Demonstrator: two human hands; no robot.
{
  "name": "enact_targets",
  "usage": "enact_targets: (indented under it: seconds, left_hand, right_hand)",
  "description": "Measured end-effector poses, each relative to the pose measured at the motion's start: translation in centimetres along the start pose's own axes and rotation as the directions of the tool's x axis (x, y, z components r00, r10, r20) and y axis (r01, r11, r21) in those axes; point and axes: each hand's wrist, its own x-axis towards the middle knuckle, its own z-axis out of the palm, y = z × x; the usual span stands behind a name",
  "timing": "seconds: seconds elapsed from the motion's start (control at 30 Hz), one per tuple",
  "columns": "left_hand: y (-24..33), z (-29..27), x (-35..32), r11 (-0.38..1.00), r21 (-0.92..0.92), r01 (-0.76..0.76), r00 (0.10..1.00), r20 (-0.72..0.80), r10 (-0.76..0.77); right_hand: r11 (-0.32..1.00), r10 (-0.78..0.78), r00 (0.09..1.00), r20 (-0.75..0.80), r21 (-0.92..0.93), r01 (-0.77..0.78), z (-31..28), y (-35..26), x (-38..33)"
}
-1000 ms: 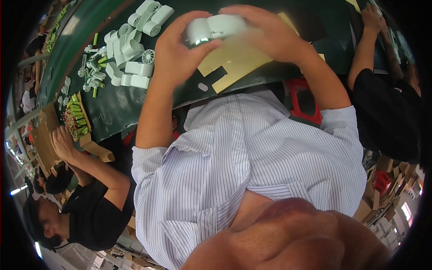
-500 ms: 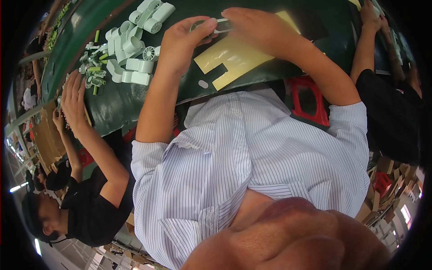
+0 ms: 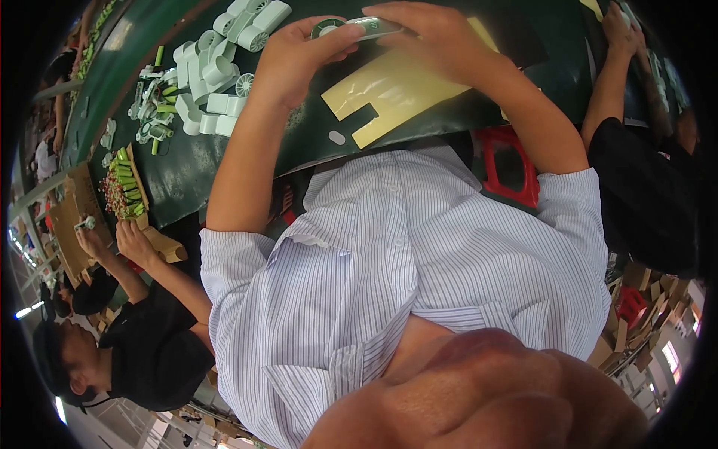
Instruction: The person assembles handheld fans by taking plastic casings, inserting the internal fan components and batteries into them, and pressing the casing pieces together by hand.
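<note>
My left hand pinches a small, pale plastic device with a dark green round end, above the far part of the table. The fingers of my right hand close on the other end of this device, its lower side smeared by motion. A small round mark shows on its upper face. Below my right hand lies a glossy yellow sheet with a notch cut from its near edge. Nearby on the table is a small whitish oval piece.
Pale green plastic housings, some with round grilles, are heaped left of my left arm. Beside them lie small parts with green cylinders. Co-workers sit at both sides; one's hand is near a tray of green cylinders. A red stool stands under the table.
The device now tilts and shows more of its face. My left hand has shifted slightly left, my right hand slightly too. The left co-worker's hand has drawn back from the table with a small part.
</note>
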Motion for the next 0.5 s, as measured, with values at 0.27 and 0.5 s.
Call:
enact_targets:
  seconds: [0.27, 0.5]
  left_hand:
    - [0.7, 1.1, -2.0, 0.912, 0.228, -0.340, 0.940, 0.053, 0.337]
    - [0.1, 0.9, -2.1, 0.838, 0.286, -0.464, 0.883, 0.069, 0.465]
  right_hand:
    - [0.508, 0.299, 0.912, 0.280, 0.762, -0.401, -1.0, -0.6, -1.0]
    - [0.994, -0.018, 0.986, 0.167, 0.106, 0.000, -2.3, -0.8, -1.0]
